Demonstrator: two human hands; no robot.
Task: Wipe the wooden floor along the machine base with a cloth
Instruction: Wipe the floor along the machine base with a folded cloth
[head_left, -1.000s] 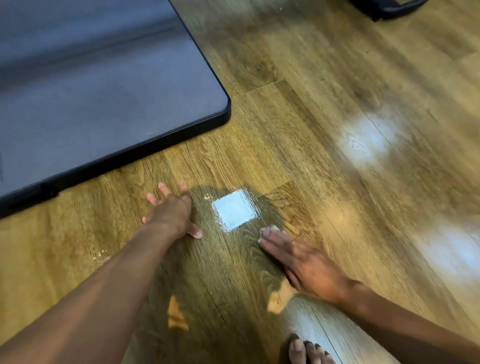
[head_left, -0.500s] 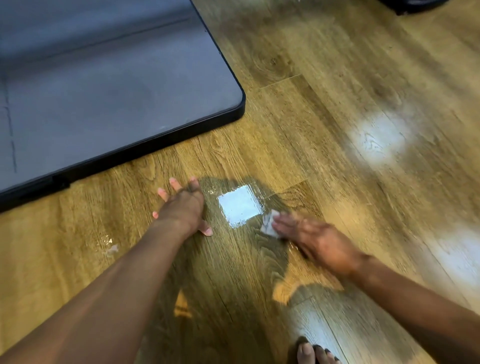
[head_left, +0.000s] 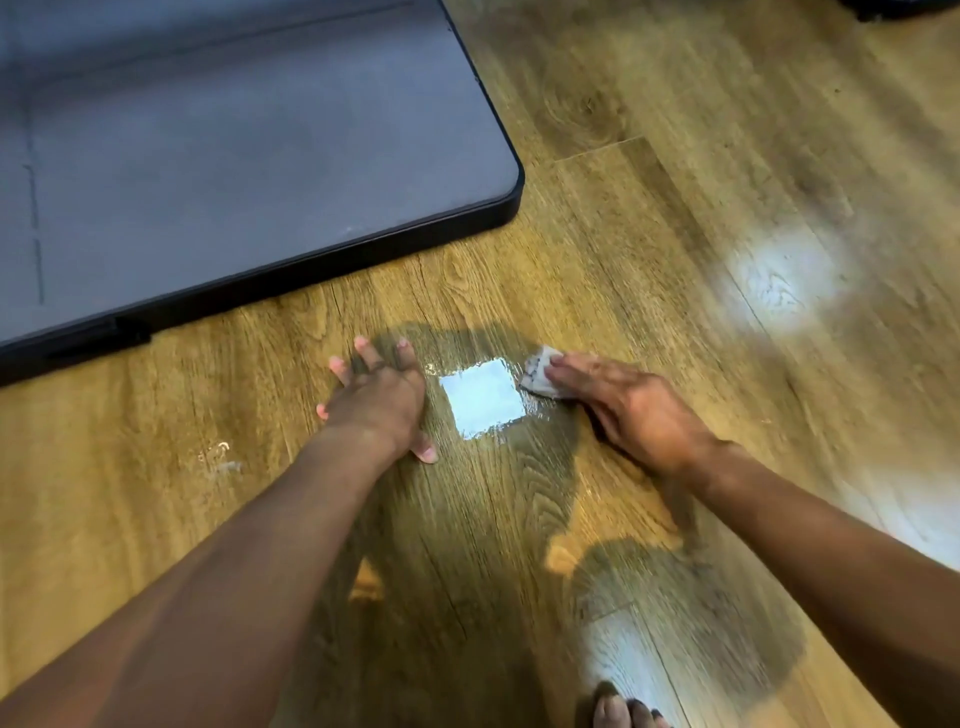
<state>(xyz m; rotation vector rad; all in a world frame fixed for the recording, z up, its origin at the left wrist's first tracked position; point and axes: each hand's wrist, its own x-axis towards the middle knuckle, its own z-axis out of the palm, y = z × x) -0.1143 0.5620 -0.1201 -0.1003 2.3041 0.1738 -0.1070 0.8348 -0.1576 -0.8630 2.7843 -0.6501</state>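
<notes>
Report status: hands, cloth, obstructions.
Left hand flat on wooden floor, bracing. Right hand pressing small cloth to floor beside glare patch, apart from machine base. No object in the way.

Grey cloth (head_left: 537, 375), brown wood-grain floor (head_left: 675, 260)

Glossy wood-grain floor (head_left: 649, 260) (wet sheen); matt grey machine base (head_left: 234, 156); pale cloth (head_left: 537, 371).

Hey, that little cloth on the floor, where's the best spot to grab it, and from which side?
Probably the crumpled edge of the cloth sticking out beyond the right hand, pinched from above. It lies low on the wooden floor, and that hand covers most of it, so only that edge offers a grip.
</notes>
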